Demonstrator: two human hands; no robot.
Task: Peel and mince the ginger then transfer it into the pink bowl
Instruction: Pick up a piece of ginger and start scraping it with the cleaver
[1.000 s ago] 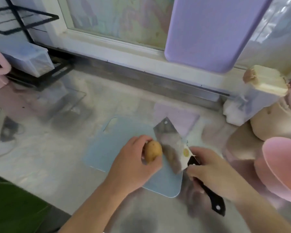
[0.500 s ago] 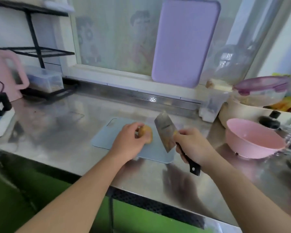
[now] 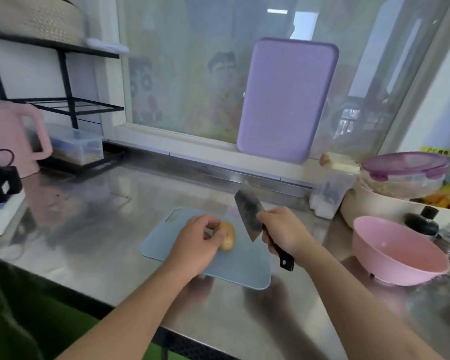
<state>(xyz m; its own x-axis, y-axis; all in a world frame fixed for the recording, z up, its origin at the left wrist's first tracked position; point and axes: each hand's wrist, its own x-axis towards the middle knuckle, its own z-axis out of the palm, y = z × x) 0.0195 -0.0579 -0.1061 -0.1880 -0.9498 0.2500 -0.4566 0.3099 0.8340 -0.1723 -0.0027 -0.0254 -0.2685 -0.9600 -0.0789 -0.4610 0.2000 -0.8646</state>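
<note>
a: far left there's a pink jug [image 3: 9, 136], then a rack [image 3: 63, 74] with a clear box [image 3: 76, 146]. what's in the middle?

b: a blue board [image 3: 244, 266] on the steel tabletop [image 3: 89, 229]. the left hand [image 3: 195, 245] holds the ginger [image 3: 227, 239] down on the board, fingers [image 3: 208, 222] curled over its top and clamped on it.

a: how does the ginger look?

b: a small rounded tan lump, skin on, a few dark specks. no cut face shows, so i'd judge peeling hasn't begun. it looks smooth and roundish, so it may roll.

a: and to its right?

b: the right hand [image 3: 283, 232] is wrapped tight around the black handle of a cleaver [image 3: 250, 216], blade raised and tilted just beside the ginger, not touching it. a purple board [image 3: 286, 100] leans on the window behind.

a: what could go wrong?

b: the blade is wide and the lump small, with the left fingers draped right over it. if the ginger rolls under the first stroke, the edge could slide toward those fingertips. a heavy cleaver would also likely shave off flesh with the skin. the thin board might skid on polished steel.

a: and the pink bowl [image 3: 398, 250]?

b: far right on the tabletop, well apart from the board, nothing visible in it. a carry that far could drop mince on the way. jars crowd behind it.
</note>
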